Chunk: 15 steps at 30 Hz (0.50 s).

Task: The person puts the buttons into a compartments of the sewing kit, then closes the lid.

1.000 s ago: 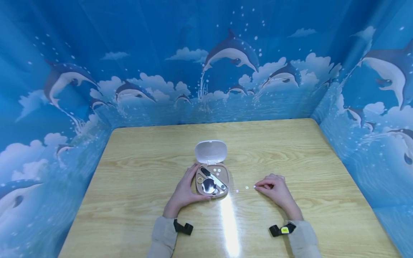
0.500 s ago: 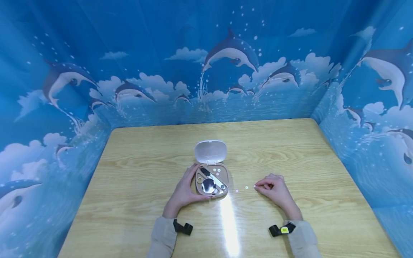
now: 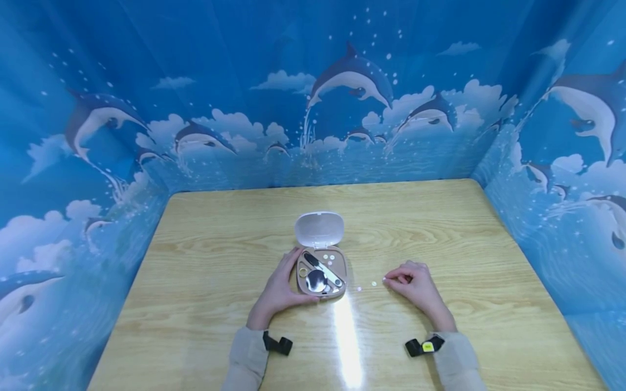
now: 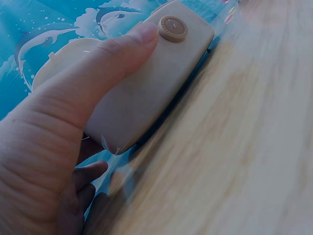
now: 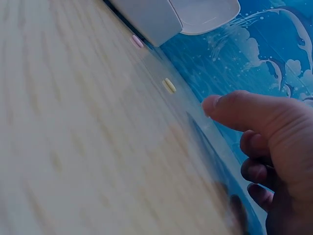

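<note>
My left hand (image 3: 280,289) grips a beige hinged case (image 3: 343,260) from its left side. Its thumb (image 4: 142,36) presses beside the round brown button-like clasp (image 4: 173,28) on the front wall. Inside the case lie a black-and-white slim tool (image 3: 324,271), a round shiny disc (image 3: 316,281), a gold ring (image 3: 302,272) and several small pale button-like discs (image 3: 332,257). To the right, my right hand (image 3: 413,285) pinches a small white disc (image 3: 384,279) at thumb and fingertip, low over the table. The right wrist view hides this disc behind the thumb.
The case's whitish lid (image 3: 320,230) stands raised at the back. Between case and right hand, a pink disc (image 3: 359,289) and a yellowish disc (image 3: 374,284) lie on the wooden table (image 3: 220,233). A dolphin-print curtain (image 3: 235,98) surrounds the table.
My right hand has shifted slightly left and away from me, the white disc moving with its fingertips. The left hand and the case stay in place.
</note>
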Available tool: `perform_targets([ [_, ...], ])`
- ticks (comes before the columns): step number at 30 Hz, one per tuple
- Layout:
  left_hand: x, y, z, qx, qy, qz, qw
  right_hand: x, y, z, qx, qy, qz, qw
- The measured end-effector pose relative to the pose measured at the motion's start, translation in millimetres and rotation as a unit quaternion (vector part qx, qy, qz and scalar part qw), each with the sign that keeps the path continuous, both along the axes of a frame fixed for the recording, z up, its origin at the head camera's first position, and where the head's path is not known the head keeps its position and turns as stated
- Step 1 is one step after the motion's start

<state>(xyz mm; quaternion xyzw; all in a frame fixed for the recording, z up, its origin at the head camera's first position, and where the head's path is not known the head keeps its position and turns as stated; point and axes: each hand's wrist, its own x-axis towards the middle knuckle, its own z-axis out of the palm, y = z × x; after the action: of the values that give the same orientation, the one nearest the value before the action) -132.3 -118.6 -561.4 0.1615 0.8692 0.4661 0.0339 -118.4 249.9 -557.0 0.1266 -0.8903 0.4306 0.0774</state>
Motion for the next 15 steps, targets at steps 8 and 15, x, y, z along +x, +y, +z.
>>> perform_targets([
  [8,0.1,-0.1,0.3,-0.001,0.006,0.000,1.0000,-4.2,-3.6,7.0,-0.026,-0.017,-0.007,0.999],
  [15,0.1,0.5,0.1,-0.002,0.004,0.002,1.0000,-11.5,-9.9,10.2,-0.035,-0.013,-0.006,0.999],
])
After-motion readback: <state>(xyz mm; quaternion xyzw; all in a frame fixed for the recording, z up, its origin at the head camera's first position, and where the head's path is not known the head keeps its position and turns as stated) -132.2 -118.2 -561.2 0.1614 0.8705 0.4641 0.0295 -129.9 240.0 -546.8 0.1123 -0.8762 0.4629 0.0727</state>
